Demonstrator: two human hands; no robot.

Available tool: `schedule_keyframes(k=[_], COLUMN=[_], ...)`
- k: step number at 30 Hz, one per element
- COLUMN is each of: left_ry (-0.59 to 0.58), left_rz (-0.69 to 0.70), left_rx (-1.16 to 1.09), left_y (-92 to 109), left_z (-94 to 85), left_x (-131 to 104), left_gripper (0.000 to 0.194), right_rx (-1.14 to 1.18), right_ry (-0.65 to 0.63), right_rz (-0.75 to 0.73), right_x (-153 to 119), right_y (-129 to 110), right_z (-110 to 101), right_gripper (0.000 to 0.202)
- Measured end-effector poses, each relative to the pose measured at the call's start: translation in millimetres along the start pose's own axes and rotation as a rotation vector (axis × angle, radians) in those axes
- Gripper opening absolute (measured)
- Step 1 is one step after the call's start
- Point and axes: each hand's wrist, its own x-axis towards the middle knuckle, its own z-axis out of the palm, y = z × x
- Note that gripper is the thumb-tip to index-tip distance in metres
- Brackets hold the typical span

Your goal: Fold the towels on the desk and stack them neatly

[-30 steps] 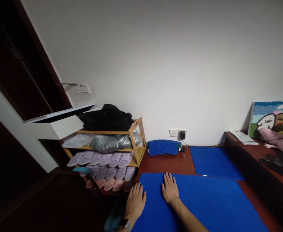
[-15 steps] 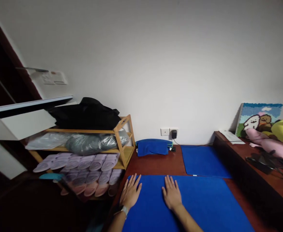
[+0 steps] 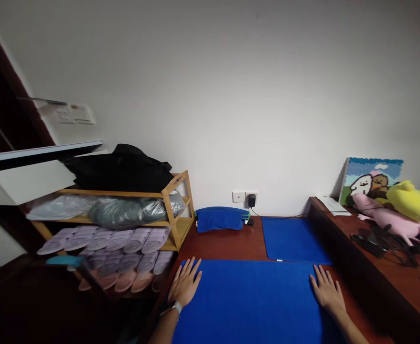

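Observation:
A large blue cloth [image 3: 253, 301] lies spread flat on the reddish-brown wooden table [image 3: 227, 246]. My left hand [image 3: 185, 282] rests palm down at its far left corner, fingers stretched out, a watch on the wrist. At the far right corner, my right hand [image 3: 327, 289] lies flat with its fingers spread, partly over the cloth's right edge. Beyond the cloth, a smaller blue cloth [image 3: 292, 239] lies flat at the back right. A folded blue cloth bundle [image 3: 220, 219] sits against the wall at the back left.
To the left stands a wooden rack [image 3: 177, 210] with slippers [image 3: 136, 240], plastic-wrapped items and a black bag [image 3: 120, 169]. On the right, a raised ledge [image 3: 349, 229] carries plush toys [image 3: 410, 200], cables and a fluffy dog picture [image 3: 369, 181]. A black plug [image 3: 252, 200] sits in the wall socket.
My right hand has slid right, from the middle of the large cloth's far edge to its right corner. The left hand stays at the left corner. The view has shifted slightly right.

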Motion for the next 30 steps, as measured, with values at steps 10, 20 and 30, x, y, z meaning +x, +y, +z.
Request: schedule_keyframes(k=[10, 20, 30], left_ry=[0.007, 0.029, 0.026], left_rz=[0.020, 0.023, 0.021], left_rx=[-0.008, -0.025, -0.016], left_y=[4, 0, -1], left_z=[-6.7, 3.0, 3.5], left_x=[-9, -8, -3], left_gripper=[0.055, 0.056, 0.056], right_rx=[-0.068, 0.088, -0.145], right_ry=[0.003, -0.236, -0.110], right_rz=[-0.060, -0.695, -0.151], right_x=[-10, -124, -30], right_y=[-77, -349, -103], right_z=[-33, 31, 0], right_gripper=[0.070, 0.069, 0.073])
